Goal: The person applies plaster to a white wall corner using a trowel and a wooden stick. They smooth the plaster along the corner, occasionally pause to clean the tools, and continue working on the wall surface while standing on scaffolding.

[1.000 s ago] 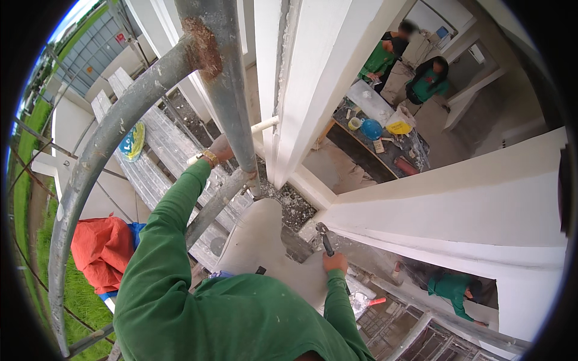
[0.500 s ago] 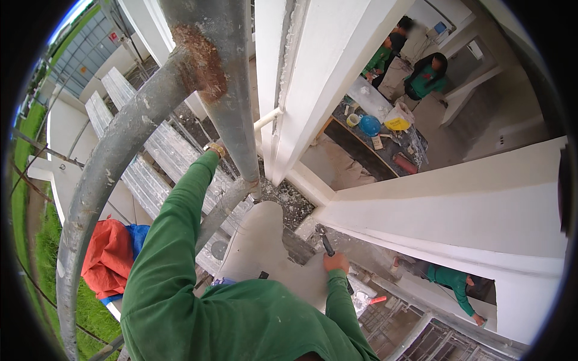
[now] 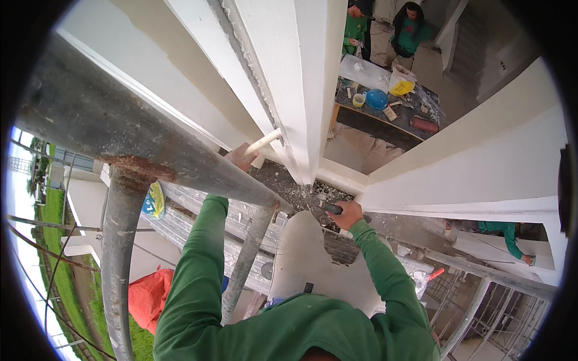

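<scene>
My left hand (image 3: 242,157) reaches past a thick grey scaffold tube (image 3: 174,156) and closes around the outer end of a white plastic pipe (image 3: 263,141) that sticks out of the wall. The tube covers part of my wrist. My right hand (image 3: 348,214) grips the black handle of a hammer (image 3: 330,207); its dark metal head points at the foot of the white column (image 3: 313,90), above rubble on the ledge. The exact shape of the head is hard to make out.
Metal planks (image 3: 241,219) lie beneath me, and a scaffold upright (image 3: 250,259) stands by my left arm. Through the opening, two people stand by a cluttered table (image 3: 376,120) with a blue helmet (image 3: 377,99). Another person (image 3: 509,237) works lower right. An orange cloth (image 3: 147,298) hangs left.
My left hand has moved from beyond the scaffold tube to the white pipe. My right hand has lifted the hammer forward to the column's foot. The view has shifted.
</scene>
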### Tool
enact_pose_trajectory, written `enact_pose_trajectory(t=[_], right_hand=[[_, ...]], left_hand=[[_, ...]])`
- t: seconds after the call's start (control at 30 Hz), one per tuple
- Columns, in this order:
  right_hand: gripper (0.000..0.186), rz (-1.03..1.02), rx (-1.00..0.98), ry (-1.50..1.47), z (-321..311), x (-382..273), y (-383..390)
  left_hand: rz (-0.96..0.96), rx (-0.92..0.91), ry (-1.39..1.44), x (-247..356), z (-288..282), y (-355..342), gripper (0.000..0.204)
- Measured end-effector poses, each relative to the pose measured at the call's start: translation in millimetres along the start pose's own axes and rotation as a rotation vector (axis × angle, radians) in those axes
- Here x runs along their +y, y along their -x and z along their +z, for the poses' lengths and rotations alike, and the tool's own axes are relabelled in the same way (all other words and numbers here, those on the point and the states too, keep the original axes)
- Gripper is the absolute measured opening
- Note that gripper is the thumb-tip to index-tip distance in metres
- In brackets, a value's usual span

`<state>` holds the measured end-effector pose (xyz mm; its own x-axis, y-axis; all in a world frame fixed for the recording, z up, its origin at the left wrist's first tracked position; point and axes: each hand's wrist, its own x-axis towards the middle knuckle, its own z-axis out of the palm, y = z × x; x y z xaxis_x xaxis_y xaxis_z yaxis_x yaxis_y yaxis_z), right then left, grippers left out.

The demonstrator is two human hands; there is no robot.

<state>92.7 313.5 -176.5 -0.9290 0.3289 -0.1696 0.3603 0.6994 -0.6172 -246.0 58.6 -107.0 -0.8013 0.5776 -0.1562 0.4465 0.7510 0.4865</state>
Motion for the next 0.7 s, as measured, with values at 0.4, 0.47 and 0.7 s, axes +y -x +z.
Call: enact_pose_trajectory(t=[0.4, 0.47, 0.7], right_hand=[[0.027, -0.240, 0.182, -0.274, 49.8, -51.8, -124.1], [0.027, -0.292, 0.208, -0.311, 53.8, -49.4, -131.7], [0.019, -0.146, 0.334, -0.180, 62.6, -59.1, -153.1]], left_hand=[[0.084, 0.010, -0.078, -12.4, 6.0, -22.6, 0.047], [0.101, 0.004, -0.058, -10.8, 1.4, -26.1, 0.047], [0.102, -0.022, -0.071, -17.3, 3.7, -29.6, 0.048]])
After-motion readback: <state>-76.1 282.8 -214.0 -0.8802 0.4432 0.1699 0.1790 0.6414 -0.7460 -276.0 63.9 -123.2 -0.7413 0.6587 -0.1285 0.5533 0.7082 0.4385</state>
